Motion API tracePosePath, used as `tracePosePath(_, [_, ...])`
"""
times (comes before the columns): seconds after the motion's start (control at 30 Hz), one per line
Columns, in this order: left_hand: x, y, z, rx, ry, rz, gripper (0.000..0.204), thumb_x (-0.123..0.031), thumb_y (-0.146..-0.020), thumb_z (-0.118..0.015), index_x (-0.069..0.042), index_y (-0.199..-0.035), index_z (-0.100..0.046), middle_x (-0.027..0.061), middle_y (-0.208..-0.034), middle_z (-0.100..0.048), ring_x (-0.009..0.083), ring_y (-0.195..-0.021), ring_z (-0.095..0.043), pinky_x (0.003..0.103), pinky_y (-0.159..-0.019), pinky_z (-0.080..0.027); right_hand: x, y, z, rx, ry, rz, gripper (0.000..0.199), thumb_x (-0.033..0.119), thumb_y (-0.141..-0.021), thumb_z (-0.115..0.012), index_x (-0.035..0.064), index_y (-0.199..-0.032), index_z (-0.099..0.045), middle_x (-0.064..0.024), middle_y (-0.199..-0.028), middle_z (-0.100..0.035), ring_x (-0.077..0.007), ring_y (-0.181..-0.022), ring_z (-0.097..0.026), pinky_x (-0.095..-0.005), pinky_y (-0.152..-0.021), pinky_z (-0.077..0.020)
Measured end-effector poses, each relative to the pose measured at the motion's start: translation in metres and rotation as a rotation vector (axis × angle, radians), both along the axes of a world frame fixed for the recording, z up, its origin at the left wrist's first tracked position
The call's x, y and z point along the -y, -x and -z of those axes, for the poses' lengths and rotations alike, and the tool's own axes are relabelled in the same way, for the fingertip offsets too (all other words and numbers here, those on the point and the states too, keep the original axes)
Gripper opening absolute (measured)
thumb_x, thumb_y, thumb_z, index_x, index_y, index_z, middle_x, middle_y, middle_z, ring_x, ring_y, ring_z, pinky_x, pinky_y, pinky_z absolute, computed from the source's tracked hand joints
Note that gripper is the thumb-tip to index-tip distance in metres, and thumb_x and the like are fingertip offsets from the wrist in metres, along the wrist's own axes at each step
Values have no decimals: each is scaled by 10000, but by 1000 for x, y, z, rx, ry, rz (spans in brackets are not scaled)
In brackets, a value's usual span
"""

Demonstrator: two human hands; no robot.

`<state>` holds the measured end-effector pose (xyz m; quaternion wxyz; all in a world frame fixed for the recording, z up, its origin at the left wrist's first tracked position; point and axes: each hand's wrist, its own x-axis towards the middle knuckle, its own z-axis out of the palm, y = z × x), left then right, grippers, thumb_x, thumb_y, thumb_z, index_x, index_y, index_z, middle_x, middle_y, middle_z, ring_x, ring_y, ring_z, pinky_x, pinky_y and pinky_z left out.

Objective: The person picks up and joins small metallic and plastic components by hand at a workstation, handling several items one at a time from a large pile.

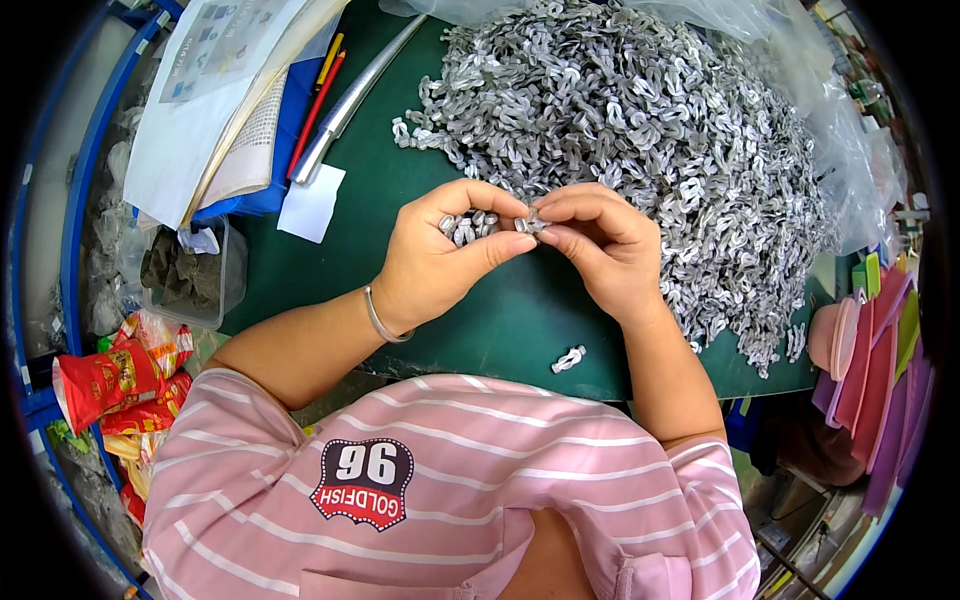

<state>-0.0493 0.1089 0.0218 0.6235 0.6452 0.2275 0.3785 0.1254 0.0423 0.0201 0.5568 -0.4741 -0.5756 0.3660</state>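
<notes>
My left hand (428, 250) is curled around several small silvery metal clips (468, 229). Between its thumb and forefinger, one metal clip (528, 223) is pinched at the fingertips. My right hand (612, 245) meets it there, thumb and fingers closed on the same clip; the fingers partly cover it. Just beyond both hands spreads a big heap of similar looped metal clips (640, 110). A single loose clip (568, 359) lies nearer to me on the green tabletop (470, 330), below my right hand.
At the left are papers (215, 85) on a blue tray, a red pencil (316, 115), a silver tapered tool (355, 100), a white paper slip (311, 204) and a clear plastic box (232, 270). Clear plastic sheeting (850, 170) edges the heap at right.
</notes>
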Motion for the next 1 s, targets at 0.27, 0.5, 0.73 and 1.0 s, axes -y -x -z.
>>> tracePosePath(0.27, [-3,-1,-4,-40,516,50,180,-47,-819,-604,27,-981,-578,66,-804,-591,52,-553,-459,168,-427,-331,0,5,3,-98,-155,87,400,-94,-727,-637,6,-1043,-414,-122,-951,-561,-162,-812,-593,-257,-701,-499])
tracePosePath(0.5, [-3,-2,1,-4,671,129,185,-76,-854,-567,23,-1011,-579,84,-821,-603,57,-569,-460,168,-421,-327,2,8,1,-45,-208,69,412,-105,-731,-620,1,-1060,-396,-127,-936,-555,-163,-812,-595,-260,-707,-502])
tracePosePath(0.73, [-3,-2,1,-5,646,111,190,-64,-846,-572,17,-1018,-582,62,-807,-589,54,-559,-452,167,-422,-326,0,6,-10,274,-294,129,216,-73,-700,-653,4,-888,-580,-100,-872,-582,-159,-746,-611,-239,-639,-512])
tracePosePath(1.0, [0,-1,-4,17,474,37,213,-20,-778,-645,13,-985,-610,12,-773,-561,33,-600,-473,153,-489,-370,0,6,-4,219,-109,177,127,-63,-703,-654,5,-798,-604,-104,-850,-617,-176,-728,-617,-245,-603,-511])
